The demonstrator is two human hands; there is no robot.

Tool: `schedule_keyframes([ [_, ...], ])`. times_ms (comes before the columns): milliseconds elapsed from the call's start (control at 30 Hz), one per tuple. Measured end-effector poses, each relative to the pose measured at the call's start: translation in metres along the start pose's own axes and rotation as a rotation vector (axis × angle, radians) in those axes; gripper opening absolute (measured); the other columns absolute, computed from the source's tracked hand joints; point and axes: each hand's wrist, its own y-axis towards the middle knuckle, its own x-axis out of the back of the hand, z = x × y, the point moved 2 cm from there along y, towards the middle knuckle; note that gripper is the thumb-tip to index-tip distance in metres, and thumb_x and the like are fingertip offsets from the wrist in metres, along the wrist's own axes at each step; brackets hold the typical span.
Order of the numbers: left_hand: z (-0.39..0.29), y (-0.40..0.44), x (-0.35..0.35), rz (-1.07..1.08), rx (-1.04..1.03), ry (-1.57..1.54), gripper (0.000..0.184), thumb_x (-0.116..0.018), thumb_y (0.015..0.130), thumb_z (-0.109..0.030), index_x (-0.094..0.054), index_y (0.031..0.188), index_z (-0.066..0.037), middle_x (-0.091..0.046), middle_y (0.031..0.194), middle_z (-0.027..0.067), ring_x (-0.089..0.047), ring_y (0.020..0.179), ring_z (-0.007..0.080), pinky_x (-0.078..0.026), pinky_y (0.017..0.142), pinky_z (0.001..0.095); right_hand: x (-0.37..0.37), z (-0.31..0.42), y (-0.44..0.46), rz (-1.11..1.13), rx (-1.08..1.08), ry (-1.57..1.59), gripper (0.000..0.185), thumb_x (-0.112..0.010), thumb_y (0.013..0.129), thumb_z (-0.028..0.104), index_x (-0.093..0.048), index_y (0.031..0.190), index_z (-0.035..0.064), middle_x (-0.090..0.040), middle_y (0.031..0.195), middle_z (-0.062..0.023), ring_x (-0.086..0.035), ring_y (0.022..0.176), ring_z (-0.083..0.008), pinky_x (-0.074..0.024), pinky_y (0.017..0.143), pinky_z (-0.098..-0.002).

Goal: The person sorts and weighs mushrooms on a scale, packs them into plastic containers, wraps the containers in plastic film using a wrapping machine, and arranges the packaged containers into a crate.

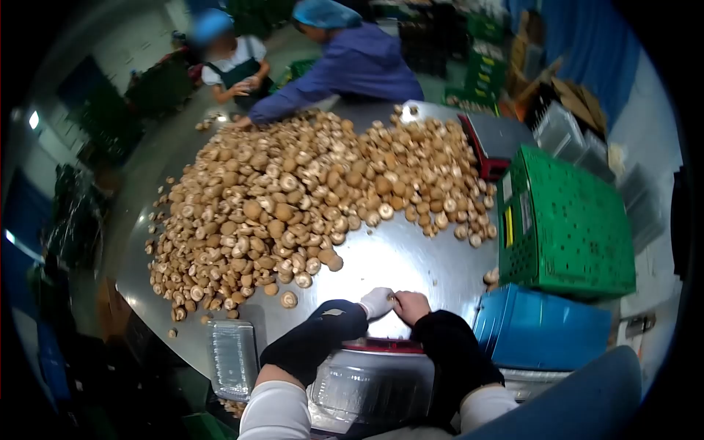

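My left hand (pixel 377 302), in a white glove, meets my bare right hand (pixel 412 307) above the near part of the metal table (pixel 374 264). Both have their fingers closed and pinched together. A tiny brownish bit shows between the fingertips, too small to name. Beyond them spreads a large heap of brown mushrooms (pixel 282 211), with a single mushroom (pixel 289 299) lying apart at its near edge. Below my wrists, a clear plastic box (pixel 370 389) sits behind a red-edged device (pixel 385 345).
A green crate (pixel 579 220) and a blue bin (pixel 543 326) stand on the right. Clear plastic trays (pixel 233 359) lie at the near left. A grey-and-red scale (pixel 499 139) is at the back right. Across the table, a person in purple (pixel 367 62) reaches into the heap; another person (pixel 238 70) stands behind.
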Motion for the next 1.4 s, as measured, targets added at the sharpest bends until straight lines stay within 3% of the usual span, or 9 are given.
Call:
schedule_keyframes([
  [167,-0.055,-0.011,0.051,0.048,0.392,-1.054,0.025,-0.058,0.088,-0.021,-0.059,0.107,-0.004,-0.061,0.082,0.0038,-0.058,0.070,0.0119,-0.055,0.065,0.0273,0.043,0.003,0.017,-0.011,-0.408,0.918,0.011,-0.060,0.076,0.011,-0.064,0.079,0.0008,-0.058,0.060,-0.0042,-0.054,0.052,-0.0125,-0.0413,0.048,-0.0276],
  [300,-0.098,-0.077,0.098,-0.054,0.181,-1.370,0.026,-0.055,0.091,-0.019,-0.057,0.111,-0.002,-0.059,0.092,0.0047,-0.059,0.081,0.0138,-0.054,0.073,0.0275,0.109,0.082,0.000,-0.065,-0.421,1.246,0.015,-0.057,0.084,0.012,-0.061,0.089,-0.0017,-0.056,0.064,-0.0013,-0.047,0.050,-0.0068,-0.0371,0.041,-0.0232],
  [467,-0.126,-0.215,0.098,-0.342,0.021,-1.789,0.024,-0.051,0.094,-0.023,-0.058,0.111,-0.008,-0.058,0.096,0.0011,-0.057,0.086,0.0090,-0.049,0.072,0.0224,0.109,0.185,-0.051,-0.271,0.021,1.132,0.014,-0.054,0.090,0.009,-0.059,0.096,-0.0021,-0.058,0.081,-0.0015,-0.049,0.067,-0.0050,-0.0412,0.059,-0.0197],
  [700,-0.079,-0.364,-0.013,-0.606,-0.133,-2.408,0.026,-0.051,0.093,-0.024,-0.055,0.112,-0.007,-0.060,0.106,0.0063,-0.059,0.095,0.0167,-0.050,0.084,0.0334,0.058,0.294,-0.145,0.002,0.645,0.333,0.037,-0.052,0.083,0.022,-0.055,0.112,-0.0012,-0.050,0.101,-0.0158,-0.043,0.096,-0.0337,-0.0307,0.087,-0.0442],
  [967,-0.075,-0.479,-0.076,-1.153,0.007,-2.496,0.024,-0.050,0.090,-0.024,-0.055,0.103,-0.005,-0.060,0.092,0.0095,-0.060,0.083,0.0258,-0.051,0.077,0.0420,0.025,0.348,-0.213,0.321,0.838,0.231,0.073,-0.062,0.077,0.040,-0.038,0.126,-0.0089,-0.045,0.116,-0.0216,-0.042,0.102,-0.0376,-0.0298,0.091,-0.0467],
  [1000,-0.044,-0.486,-0.099,-0.965,-0.372,-2.548,0.024,-0.052,0.088,-0.022,-0.054,0.104,-0.004,-0.058,0.095,0.0124,-0.058,0.084,0.0300,-0.049,0.081,0.0470,0.031,0.352,-0.210,0.445,0.814,0.323,0.070,-0.063,0.077,0.036,-0.039,0.125,-0.0082,-0.044,0.120,-0.0231,-0.041,0.106,-0.0397,-0.0299,0.093,-0.0470],
  [1067,-0.012,-0.507,-0.110,-1.268,-0.370,-2.685,0.033,-0.052,0.088,-0.025,-0.052,0.112,-0.003,-0.052,0.108,0.0202,-0.052,0.100,0.0357,-0.047,0.083,0.0503,0.037,0.349,-0.202,0.436,0.819,0.424,0.054,-0.064,0.077,0.026,-0.047,0.118,-0.0062,-0.048,0.114,-0.0223,-0.048,0.102,-0.0383,-0.0375,0.088,-0.0436],
  [1233,0.022,-0.569,-0.095,-1.611,0.314,-2.754,0.073,-0.061,0.083,-0.041,-0.021,0.140,-0.018,-0.015,0.144,0.0190,-0.022,0.130,0.0406,-0.036,0.096,0.0608,0.068,0.313,-0.184,0.452,0.696,0.547,0.032,-0.061,0.079,0.010,-0.053,0.107,-0.0043,-0.053,0.104,-0.0198,-0.053,0.096,-0.0338,-0.0421,0.086,-0.0373],
  [1400,0.096,-0.568,-0.079,-1.698,0.526,-2.199,0.076,-0.052,0.086,-0.047,-0.011,0.144,-0.020,-0.014,0.149,0.0104,-0.031,0.126,0.0430,-0.036,0.094,0.0599,0.094,0.227,-0.180,0.330,0.366,0.566,0.022,-0.059,0.080,0.007,-0.058,0.098,-0.0033,-0.057,0.094,-0.0154,-0.056,0.089,-0.0279,-0.0440,0.080,-0.0334],
])
